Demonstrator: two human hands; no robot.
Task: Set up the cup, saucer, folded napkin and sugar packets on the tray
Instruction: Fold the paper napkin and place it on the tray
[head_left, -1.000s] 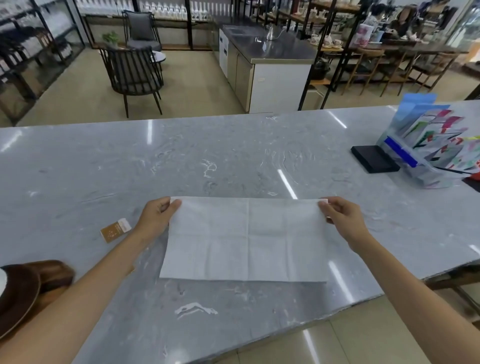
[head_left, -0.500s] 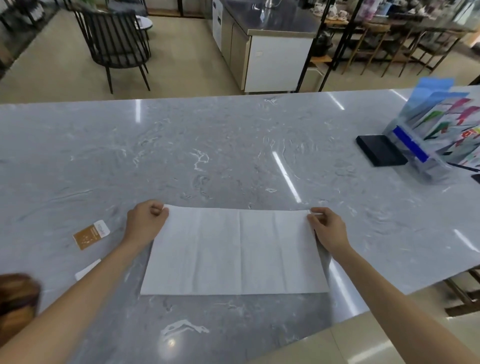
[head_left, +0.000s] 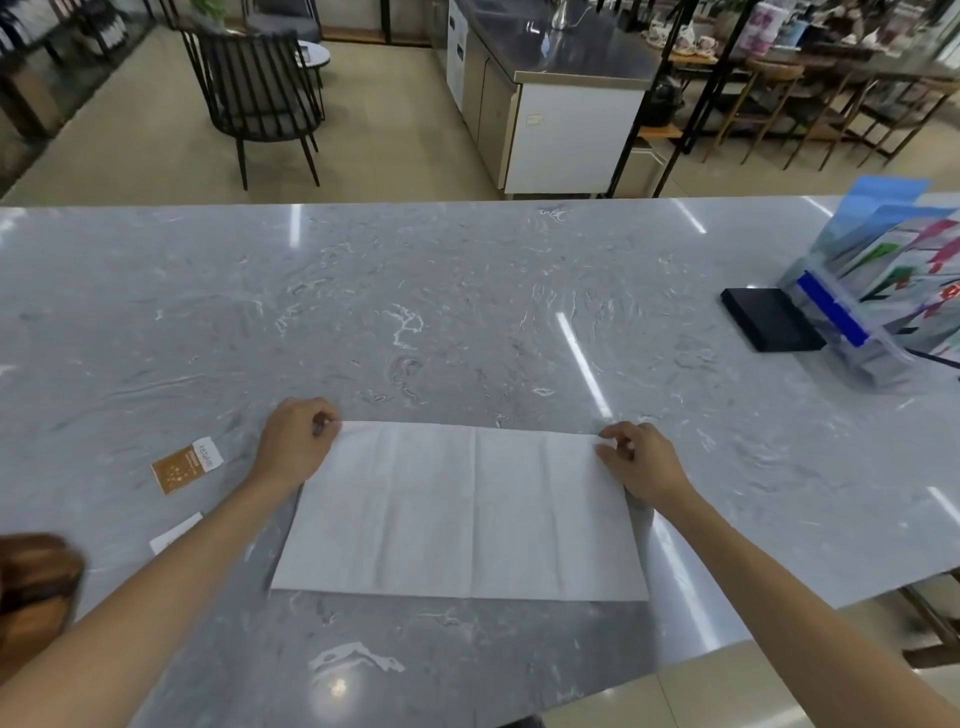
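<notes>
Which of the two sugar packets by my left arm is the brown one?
The brown sugar packet is the farther one, fully visible left of the left hand. The white packet lies nearer, partly hidden by the forearm.

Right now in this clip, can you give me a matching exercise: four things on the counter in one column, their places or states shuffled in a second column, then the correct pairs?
Things:
1. napkin
2. brown sugar packet
3. black block
4. wooden tray

Places or states:
A. only partly in view at the left edge of the frame
B. lying flat beside the left hand, on its outer side
C. spread out, far corners pinched by the left hand and the right hand
D. next to the clear brochure holder at far right

Pairs: 1-C, 2-B, 3-D, 4-A
</notes>
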